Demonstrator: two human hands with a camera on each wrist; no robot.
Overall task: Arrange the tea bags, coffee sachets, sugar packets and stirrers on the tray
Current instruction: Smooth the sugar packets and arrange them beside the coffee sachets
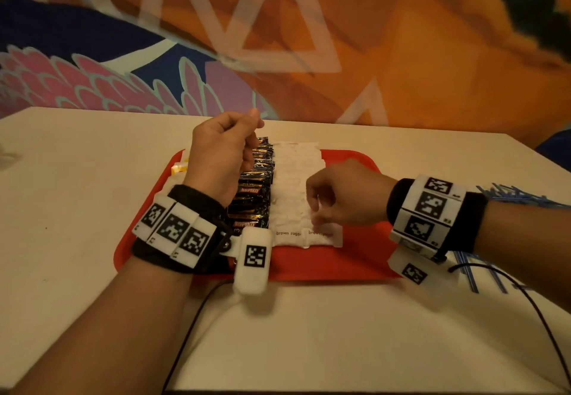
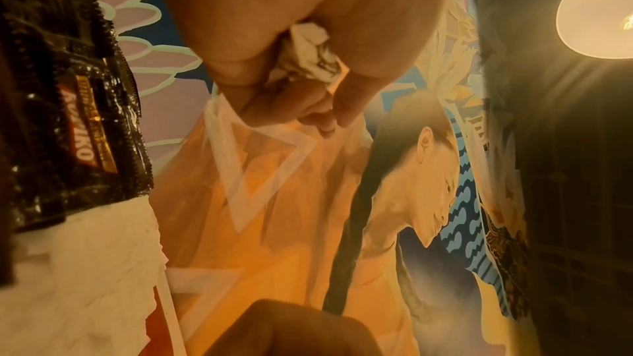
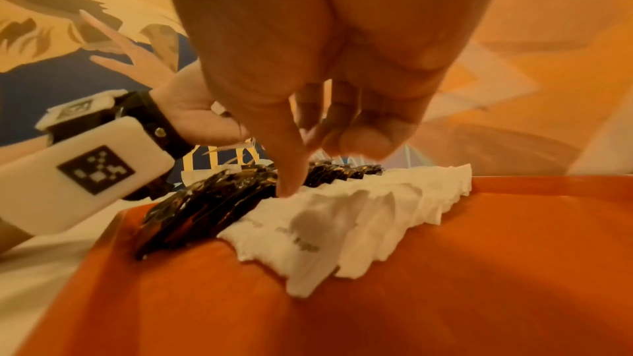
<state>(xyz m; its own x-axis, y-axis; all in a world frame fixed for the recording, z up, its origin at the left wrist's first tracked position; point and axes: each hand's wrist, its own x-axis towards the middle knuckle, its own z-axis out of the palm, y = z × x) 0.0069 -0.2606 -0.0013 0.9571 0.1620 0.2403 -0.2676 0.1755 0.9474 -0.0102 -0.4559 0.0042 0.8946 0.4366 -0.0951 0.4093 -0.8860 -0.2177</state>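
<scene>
Where mural (image 1: 401, 39) backs table (image 1: 77, 209), tray (image 1: 355, 258) rests.

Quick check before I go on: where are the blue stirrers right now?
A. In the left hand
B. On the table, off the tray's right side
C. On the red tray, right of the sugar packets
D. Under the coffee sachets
B. In the head view the stirrers lie on the table behind the right wrist, outside the rim of the red tray, whose part to the right of the sugar packets is bare.
</scene>
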